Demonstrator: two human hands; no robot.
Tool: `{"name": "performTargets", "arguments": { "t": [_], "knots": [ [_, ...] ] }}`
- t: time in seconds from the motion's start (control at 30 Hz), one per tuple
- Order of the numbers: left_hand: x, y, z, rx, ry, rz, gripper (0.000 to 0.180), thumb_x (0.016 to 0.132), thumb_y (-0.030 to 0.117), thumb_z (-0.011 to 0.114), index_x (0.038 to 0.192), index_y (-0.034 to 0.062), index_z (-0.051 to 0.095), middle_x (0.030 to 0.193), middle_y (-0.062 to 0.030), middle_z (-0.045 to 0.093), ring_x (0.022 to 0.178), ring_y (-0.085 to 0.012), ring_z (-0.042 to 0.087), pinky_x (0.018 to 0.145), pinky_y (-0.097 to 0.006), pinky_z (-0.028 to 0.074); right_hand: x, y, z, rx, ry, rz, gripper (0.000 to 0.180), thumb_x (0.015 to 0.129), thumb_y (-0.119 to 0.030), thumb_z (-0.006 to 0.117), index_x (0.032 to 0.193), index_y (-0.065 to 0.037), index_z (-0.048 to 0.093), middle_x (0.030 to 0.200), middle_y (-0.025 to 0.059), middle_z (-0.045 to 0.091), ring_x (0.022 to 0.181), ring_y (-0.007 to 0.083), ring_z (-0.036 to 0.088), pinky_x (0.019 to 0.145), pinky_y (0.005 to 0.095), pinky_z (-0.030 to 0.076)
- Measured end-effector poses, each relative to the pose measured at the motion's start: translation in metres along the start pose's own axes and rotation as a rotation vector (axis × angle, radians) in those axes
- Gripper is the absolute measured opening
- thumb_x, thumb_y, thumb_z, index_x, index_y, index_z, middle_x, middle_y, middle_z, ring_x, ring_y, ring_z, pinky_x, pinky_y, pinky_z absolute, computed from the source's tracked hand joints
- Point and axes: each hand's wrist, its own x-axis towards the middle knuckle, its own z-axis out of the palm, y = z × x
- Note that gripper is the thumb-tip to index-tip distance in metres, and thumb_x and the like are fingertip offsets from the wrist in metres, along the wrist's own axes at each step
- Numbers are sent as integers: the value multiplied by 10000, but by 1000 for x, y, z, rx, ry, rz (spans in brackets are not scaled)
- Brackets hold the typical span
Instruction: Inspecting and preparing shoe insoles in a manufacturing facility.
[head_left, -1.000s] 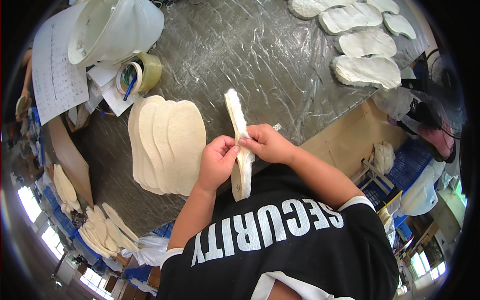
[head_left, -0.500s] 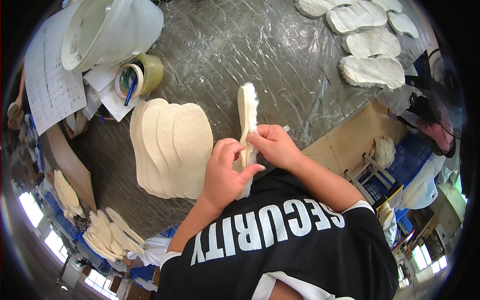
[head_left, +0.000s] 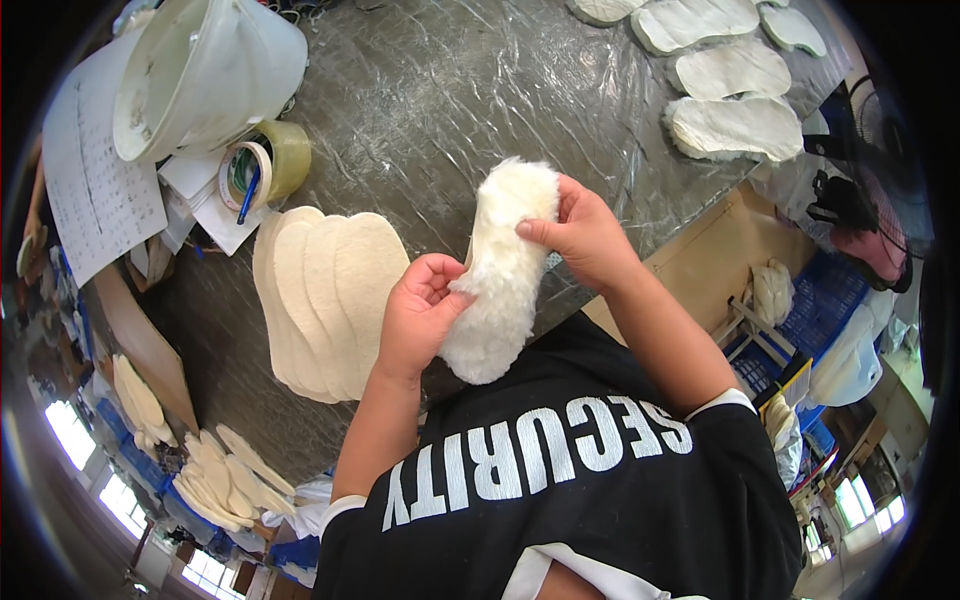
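Note:
A white fluffy insole [head_left: 502, 270] is held between my two hands over the near edge of the table, its furry face turned up. My left hand [head_left: 420, 310] pinches its left edge near the middle with thumb and fingers. On the upper right edge, my right hand [head_left: 592, 235] grips it, thumb on the fur and fingers mostly hidden behind. Left of my left hand lies a fanned stack of cream felt insoles [head_left: 335, 300]. At the far right of the table are several pale insoles [head_left: 735, 125] laid flat, with fur showing at their rims.
The dark table [head_left: 430, 100] is covered in wrinkled clear plastic. At the far left stand a white bucket [head_left: 215, 80], tape rolls [head_left: 280, 160] with a blue pen [head_left: 250, 195], and a written sheet [head_left: 100, 170]. More cream insoles [head_left: 220, 480] are heaped at the lower left.
The insole has turned from edge-on to fur side up. My right hand has moved up and right along it; my left hand has closed from a spread grip onto its left edge.

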Motion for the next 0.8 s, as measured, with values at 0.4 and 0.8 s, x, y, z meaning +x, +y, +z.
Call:
{"name": "performTargets", "arguments": {
  "t": [0.4, 0.8],
  "knots": [
    [5, -13, 23, 785, 131, 502, 124, 732, -3, 699, 805, 17, 601, 768, -118, 629, 675, -254, 618, 607, -337, 484, -41, 23, -47, -37, 25, 15, 461, 752, 69, 690, 1162, -55, 521, 1128, 49, 591, 1094, 160, 572, 949, 326, 449],
    [-13, -3, 43, 1041, -99, 700, 243, 632, -23, 699, 836, 39, 583, 830, -122, 635, 704, -309, 618, 612, -392, 498, -53, -12, -6, -1441, -274, -659, 222, 565, -43, 737, 742, -136, 640, 711, -46, 565, 830, 165, 567, 991, 522, 337]
  ]
}}
